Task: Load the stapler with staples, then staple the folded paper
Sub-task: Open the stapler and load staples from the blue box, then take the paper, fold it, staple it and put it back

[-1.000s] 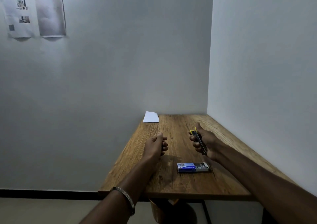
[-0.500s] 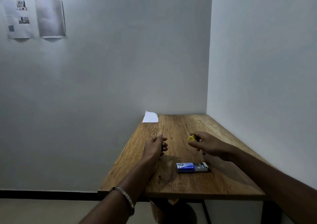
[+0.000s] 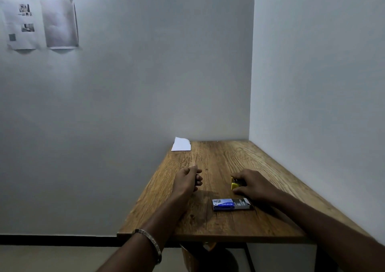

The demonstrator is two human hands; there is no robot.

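Stapler (image 3: 235, 185): yellow, on wooden table (image 3: 220, 223), mostly covered by right hand.
Right hand (image 3: 253, 185): palm down, fingers closed around stapler.
Staple box (image 3: 231, 204): blue, tray slid partly out, just in front of right hand.
Left hand (image 3: 187, 180): loosely curled, holding nothing, resting on table.
Folded paper (image 3: 181, 144): white, far left corner, against wall.
Bracelet (image 3: 151, 243): metal, left wrist.

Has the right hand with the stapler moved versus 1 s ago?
Yes. The right hand has come down with the yellow stapler to the table, now lower and nearer the staple box, which stayed put.
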